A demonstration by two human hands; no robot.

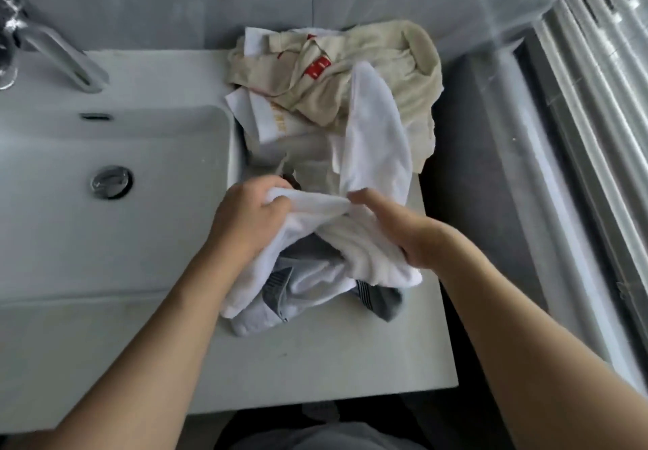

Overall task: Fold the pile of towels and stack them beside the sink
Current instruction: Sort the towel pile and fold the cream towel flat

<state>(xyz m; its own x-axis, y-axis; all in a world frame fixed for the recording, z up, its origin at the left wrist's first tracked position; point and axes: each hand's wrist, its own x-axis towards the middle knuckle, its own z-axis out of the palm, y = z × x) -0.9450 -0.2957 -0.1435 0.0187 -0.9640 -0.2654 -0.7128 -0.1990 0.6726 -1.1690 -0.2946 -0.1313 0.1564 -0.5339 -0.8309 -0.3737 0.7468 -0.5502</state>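
Note:
A white towel (375,141) is stretched between both hands above the counter (333,351) to the right of the sink (115,176). My left hand (245,218) grips its bunched left edge. My right hand (396,228) pinches the same edge a little to the right, and the cloth rises from there in a long flap towards the wall. Under the hands lies a crumpled grey-and-white towel (280,292). Behind it a beige towel (378,74) with red marks sits heaped on a white towel with gold lettering (270,120).
A chrome tap (63,60) stands at the back left of the basin, with the drain plug (112,181) in the bowl. Grey wall tiles run behind the counter. To the right, past the counter's edge, are a dark floor strip and a ribbed metal rail (596,134).

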